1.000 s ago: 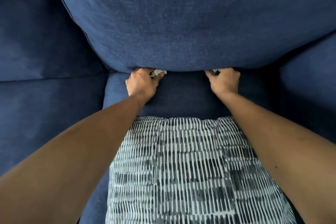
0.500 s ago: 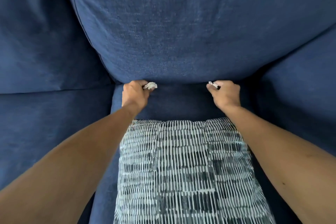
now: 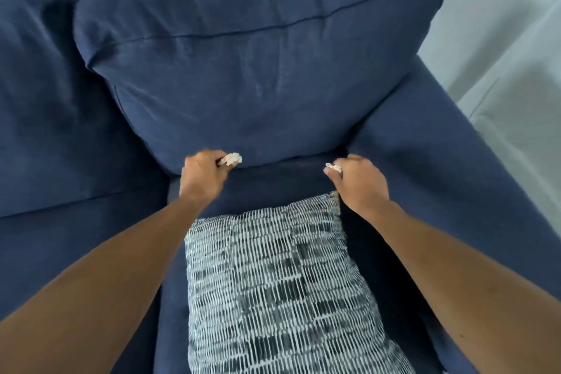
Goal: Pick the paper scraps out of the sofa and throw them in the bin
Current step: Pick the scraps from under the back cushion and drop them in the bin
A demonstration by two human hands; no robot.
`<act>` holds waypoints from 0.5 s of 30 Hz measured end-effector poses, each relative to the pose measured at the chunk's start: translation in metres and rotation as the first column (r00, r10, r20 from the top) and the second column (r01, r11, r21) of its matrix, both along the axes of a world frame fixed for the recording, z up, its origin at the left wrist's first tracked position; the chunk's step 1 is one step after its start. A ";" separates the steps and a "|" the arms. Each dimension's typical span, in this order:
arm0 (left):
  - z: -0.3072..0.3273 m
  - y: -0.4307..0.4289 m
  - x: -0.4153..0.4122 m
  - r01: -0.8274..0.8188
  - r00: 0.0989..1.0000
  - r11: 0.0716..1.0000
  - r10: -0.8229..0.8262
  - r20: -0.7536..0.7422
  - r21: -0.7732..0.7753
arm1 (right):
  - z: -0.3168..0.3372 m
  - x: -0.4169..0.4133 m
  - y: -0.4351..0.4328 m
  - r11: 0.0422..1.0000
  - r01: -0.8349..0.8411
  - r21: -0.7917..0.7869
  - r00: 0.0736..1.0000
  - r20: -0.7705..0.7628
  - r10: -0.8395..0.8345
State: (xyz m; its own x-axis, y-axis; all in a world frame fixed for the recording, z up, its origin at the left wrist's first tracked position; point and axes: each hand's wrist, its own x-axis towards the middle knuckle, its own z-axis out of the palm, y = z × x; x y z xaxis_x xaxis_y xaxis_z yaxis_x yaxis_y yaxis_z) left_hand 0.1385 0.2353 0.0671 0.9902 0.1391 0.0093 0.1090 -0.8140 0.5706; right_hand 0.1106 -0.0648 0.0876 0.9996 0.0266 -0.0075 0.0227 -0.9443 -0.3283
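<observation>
My left hand (image 3: 202, 174) is closed around a crumpled white paper scrap (image 3: 232, 158) that sticks out past the thumb. A smaller white paper scrap (image 3: 331, 166) is pinched in my right hand (image 3: 358, 184). Both hands hover just in front of the crease where the dark blue sofa back cushion (image 3: 258, 70) meets the seat (image 3: 279, 182). No bin is in view.
A black-and-white patterned throw pillow (image 3: 279, 288) lies on the seat between my forearms. The sofa's right armrest (image 3: 449, 167) runs along the right side, with pale floor (image 3: 516, 106) beyond it. A second back cushion (image 3: 45, 85) fills the left.
Both hands have drawn back from the crease with their scraps. The view has pulled away and tilted up, so the whole back cushion, the armrest and the floor now show.
</observation>
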 end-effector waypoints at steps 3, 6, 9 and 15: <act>0.020 -0.031 -0.001 0.086 0.996 0.996 -0.087 0.023 0.017 | 0.024 -0.017 -0.022 0.994 0.014 -0.111 0.999 0.047 -0.009; 0.039 -0.066 -0.005 0.165 0.985 0.986 -0.165 0.044 0.010 | 0.048 -0.034 -0.048 0.984 0.023 -0.178 0.997 0.074 -0.010; 0.059 -0.105 -0.012 0.257 0.964 0.966 -0.257 0.062 0.013 | 0.072 -0.057 -0.077 0.978 0.071 -0.196 0.995 0.084 -0.056; 0.100 -0.191 -0.040 0.428 0.900 0.903 -0.424 0.097 -0.027 | 0.108 -0.119 -0.142 0.969 0.243 -0.051 0.967 0.086 -0.238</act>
